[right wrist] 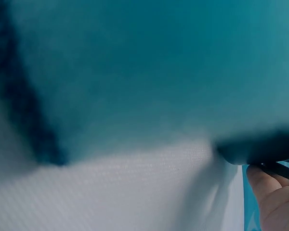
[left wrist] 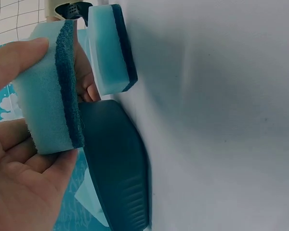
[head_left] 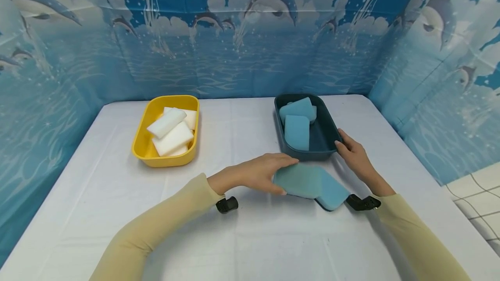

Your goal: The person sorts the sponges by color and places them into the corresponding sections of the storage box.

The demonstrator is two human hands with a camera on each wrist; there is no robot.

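Note:
My left hand (head_left: 265,172) pinches a light-blue sponge (head_left: 298,180) between thumb and fingers, just in front of a dark teal tub (head_left: 308,155). In the left wrist view the held sponge (left wrist: 38,91) shows a dark scouring layer and is raised off the table. A second blue sponge (head_left: 333,193) lies on the cloth, partly behind the held one. My right hand (head_left: 356,159) grips the tub's near right corner, thumb at the rim. Inside the tub are several blue sponges (head_left: 297,132). A blurred sponge (right wrist: 149,72) fills most of the right wrist view.
A yellow tub (head_left: 156,162) with several white sponges (head_left: 173,138) stands at the left of the white-covered table (head_left: 234,246). A dolphin-print curtain (head_left: 250,60) hangs along the table's back and sides. Wrist cameras (head_left: 227,205) sit at both cuffs.

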